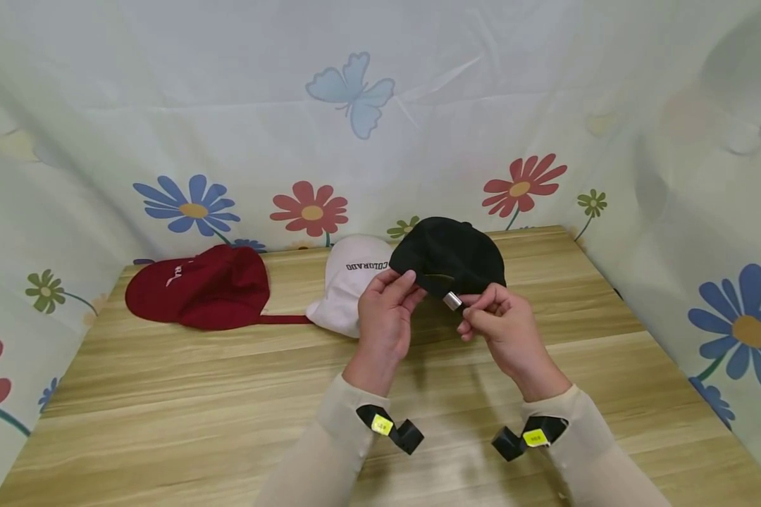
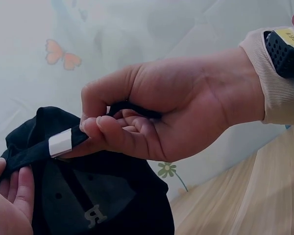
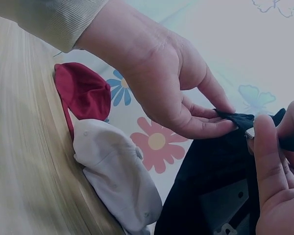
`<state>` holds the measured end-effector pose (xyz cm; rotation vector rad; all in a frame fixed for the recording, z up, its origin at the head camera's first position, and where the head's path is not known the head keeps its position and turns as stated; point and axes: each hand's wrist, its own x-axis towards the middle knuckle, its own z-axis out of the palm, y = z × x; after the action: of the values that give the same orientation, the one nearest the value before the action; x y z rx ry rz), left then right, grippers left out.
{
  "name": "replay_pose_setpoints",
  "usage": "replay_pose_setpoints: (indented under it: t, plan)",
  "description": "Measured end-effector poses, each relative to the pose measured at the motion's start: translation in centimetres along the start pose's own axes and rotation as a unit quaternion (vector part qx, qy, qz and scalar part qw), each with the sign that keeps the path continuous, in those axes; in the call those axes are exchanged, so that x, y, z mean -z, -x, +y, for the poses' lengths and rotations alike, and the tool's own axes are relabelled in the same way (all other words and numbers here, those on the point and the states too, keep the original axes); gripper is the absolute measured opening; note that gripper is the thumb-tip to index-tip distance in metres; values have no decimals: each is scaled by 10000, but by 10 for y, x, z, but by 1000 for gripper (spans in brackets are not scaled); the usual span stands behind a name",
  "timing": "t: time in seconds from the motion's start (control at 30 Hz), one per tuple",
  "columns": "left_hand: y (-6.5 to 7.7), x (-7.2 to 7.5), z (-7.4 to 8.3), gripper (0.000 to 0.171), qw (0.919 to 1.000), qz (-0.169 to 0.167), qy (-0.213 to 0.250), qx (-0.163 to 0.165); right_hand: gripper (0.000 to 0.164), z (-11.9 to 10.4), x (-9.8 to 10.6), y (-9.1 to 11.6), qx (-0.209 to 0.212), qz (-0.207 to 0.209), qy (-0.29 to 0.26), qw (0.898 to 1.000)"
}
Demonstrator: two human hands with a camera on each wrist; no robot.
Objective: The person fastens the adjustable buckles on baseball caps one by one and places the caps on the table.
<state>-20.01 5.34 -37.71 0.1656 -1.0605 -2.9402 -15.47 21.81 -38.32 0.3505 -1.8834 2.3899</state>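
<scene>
The left hand (image 1: 385,310) pinches the rear edge of a black cap (image 1: 453,257) between thumb and fingers, while the right hand (image 1: 501,327) grips the cap's black strap (image 2: 29,156). Between the two hands a silver buckle (image 1: 452,301) sits on that strap, close to the right hand's fingertips. The crown of the black cap lies just ahead of both hands. Beside the left hand, on its outer side, a white cap (image 1: 339,303) with dark COLORADO lettering rests on the wooden tabletop (image 1: 228,394), partly hidden behind that hand and the black cap. Farther out to the left hand's left lies a dark red cap (image 1: 228,289), its red strap (image 1: 285,320) reaching toward the white cap. A flower-printed backdrop (image 1: 228,141) rises beyond the hands.
</scene>
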Motion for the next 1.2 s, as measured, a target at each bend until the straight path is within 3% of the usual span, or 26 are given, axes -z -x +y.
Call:
replay_pose_setpoints:
  t: [0.33,0.53,0.73,1.1,1.2]
  plan:
    - [1,1,-3,23,9995,-200,240,107,23,1,-1,-1,-65,161,13,9998]
    - [3,-1,-6,24,9994,-254,200,123,8,1,0,-2,-115,440,715,9964]
    - [3,-1,-7,18,9990,-310,179,269,11,-2,0,-2,-191,647,1213,9903]
    - [6,-2,-8,28,9983,-567,92,116,18,-5,2,1,-159,422,1109,9928]
    - [6,-3,-7,29,9984,-565,57,68,12,-4,4,1,-130,342,1179,9923]
